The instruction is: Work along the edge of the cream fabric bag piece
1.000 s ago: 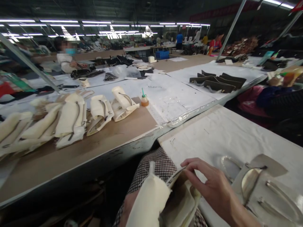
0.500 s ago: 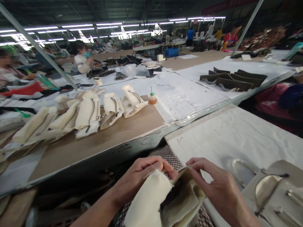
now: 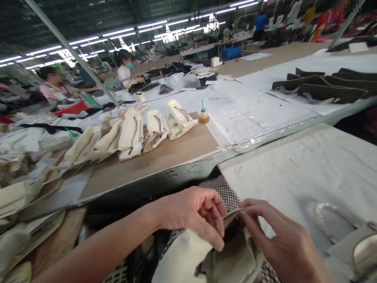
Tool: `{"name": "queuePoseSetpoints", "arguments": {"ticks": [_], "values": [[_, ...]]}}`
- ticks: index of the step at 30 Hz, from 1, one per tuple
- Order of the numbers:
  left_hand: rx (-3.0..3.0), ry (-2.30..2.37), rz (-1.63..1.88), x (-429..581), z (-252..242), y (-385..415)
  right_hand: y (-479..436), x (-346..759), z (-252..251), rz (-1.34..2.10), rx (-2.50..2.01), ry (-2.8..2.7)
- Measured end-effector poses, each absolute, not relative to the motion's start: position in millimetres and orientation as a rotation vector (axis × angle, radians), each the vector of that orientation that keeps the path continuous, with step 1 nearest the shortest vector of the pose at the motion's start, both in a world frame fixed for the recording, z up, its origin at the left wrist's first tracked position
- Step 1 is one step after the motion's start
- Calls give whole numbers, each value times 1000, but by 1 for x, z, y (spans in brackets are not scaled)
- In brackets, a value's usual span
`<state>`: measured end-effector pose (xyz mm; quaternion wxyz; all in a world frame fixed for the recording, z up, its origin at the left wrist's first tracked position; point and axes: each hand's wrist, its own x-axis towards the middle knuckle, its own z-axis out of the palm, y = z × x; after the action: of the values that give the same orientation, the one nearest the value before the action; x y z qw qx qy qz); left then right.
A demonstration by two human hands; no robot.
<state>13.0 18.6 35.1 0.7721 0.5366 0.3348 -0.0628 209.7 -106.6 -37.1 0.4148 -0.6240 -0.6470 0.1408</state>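
An unfinished cream bag (image 3: 181, 257) rests over the black-and-white checked cloth (image 3: 216, 186), its opening facing up. The inside shows beige folds of lining and a dark gap. My right hand (image 3: 277, 234) pinches the far rim between thumb and fingers. Just left of it, my left hand (image 3: 197, 212) is closed with curled fingers at the same rim, its thumb reaching down over the opening. What lies between the left fingertips is partly hidden. The bag's lower part runs out of the frame.
Several similar cream bag pieces (image 3: 131, 129) with zips lie along the brown board (image 3: 176, 151). A glue bottle with a green tip (image 3: 204, 116) stands beside them. Dark bag panels (image 3: 330, 88) are at right, and a grey bag (image 3: 357, 245) lies near my right arm. Co-workers sit further back.
The view has swung left and tilted. My left hand has turned, and its thumb has come down over the bag's opening. My right hand keeps its pinch on the rim.
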Motion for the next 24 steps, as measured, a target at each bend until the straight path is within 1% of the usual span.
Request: {"name": "queuePoseSetpoints", "arguments": {"ticks": [4,8,10,14,21,24], "values": [[1412,876,-9,9,37,9,-108,207,-36,376,-1538,-1642],[1093,948,41,0,15,-4,-106,210,-33,349,-1556,-1667],[1050,935,90,-3,1,-9,-104,211,-33,340,-1558,-1672],[1270,985,154,-2,-14,-12,-100,210,-35,339,-1543,-1689],[1792,1082,57,1,0,-12,-95,208,-37,370,-1577,-1668],[1904,1146,72,-5,-4,-18,-94,211,-38,376,-1583,-1656]]}}
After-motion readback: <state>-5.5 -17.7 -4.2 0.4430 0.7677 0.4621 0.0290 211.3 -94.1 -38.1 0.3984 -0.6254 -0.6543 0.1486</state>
